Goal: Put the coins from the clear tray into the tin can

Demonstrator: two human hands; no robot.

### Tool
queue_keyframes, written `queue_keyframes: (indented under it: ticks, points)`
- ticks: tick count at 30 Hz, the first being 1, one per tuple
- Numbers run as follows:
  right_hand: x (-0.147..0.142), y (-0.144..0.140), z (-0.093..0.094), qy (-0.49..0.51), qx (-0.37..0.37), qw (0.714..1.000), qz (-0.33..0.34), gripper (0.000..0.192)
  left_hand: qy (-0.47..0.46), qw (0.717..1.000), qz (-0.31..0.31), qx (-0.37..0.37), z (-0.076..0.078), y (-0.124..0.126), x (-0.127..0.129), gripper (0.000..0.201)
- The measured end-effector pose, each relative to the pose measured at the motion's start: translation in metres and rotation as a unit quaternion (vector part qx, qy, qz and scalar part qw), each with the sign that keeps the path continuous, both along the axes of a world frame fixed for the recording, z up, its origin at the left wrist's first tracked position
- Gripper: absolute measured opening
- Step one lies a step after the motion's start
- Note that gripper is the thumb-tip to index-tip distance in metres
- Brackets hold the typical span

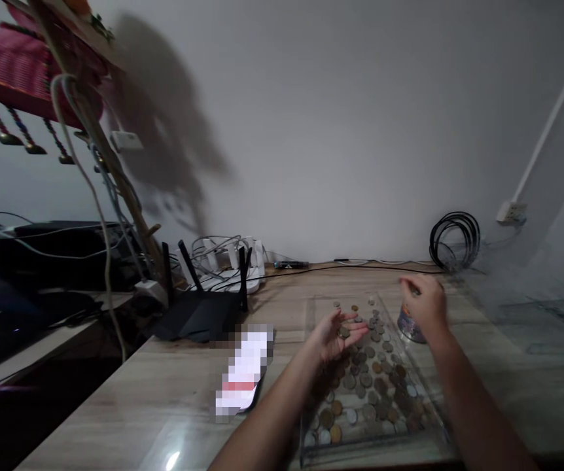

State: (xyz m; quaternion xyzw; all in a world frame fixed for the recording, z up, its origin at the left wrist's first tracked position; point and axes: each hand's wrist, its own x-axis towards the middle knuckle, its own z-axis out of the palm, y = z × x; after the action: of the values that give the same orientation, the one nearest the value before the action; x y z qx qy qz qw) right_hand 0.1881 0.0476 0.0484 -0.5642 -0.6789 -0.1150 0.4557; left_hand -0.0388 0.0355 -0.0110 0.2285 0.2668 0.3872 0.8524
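We see the left hand (335, 335) palm up and cupped, fingers loosely spread, cradling a coin (343, 332) over the clear tray (311, 451) of loose coins (368, 386). Most of the coins lie below and toward us from that palm. The right hand (423, 304) hangs just right of the left, fingers curled together above a small tin (409, 325); motion blur hides whether they pinch anything. The tin stands under that hand, at the tray's right edge. A phone (243, 371) lies left of the cupped hand, a black router (198, 313) farther left, and a coiled cable (455, 239) sits beyond the right hand by the wall.
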Motion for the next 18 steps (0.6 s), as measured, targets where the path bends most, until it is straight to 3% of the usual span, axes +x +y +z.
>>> queue_keyframes:
  ticks: [3, 6, 12, 18]
  points:
    - [-0.047, -0.007, -0.016, -0.036, -0.146, 0.966, 0.209, 0.019, -0.022, 1.000, -0.010, 0.009, 0.003, -0.002, -0.001, 0.040]
    - [-0.077, -0.010, -0.034, -0.076, -0.244, 0.916, 0.308, 0.016, -0.035, 0.999, -0.019, 0.022, 0.003, -0.002, -0.001, 0.043]
    - [-0.080, -0.003, -0.050, -0.003, -0.281, 0.896, 0.345, 0.011, -0.031, 0.997, -0.070, 0.020, -0.003, 0.002, -0.001, 0.053]
    - [-0.079, -0.006, -0.041, 0.057, -0.307, 0.892, 0.326, 0.004, -0.015, 0.998, -0.063, 0.016, 0.003, -0.002, -0.001, 0.046]
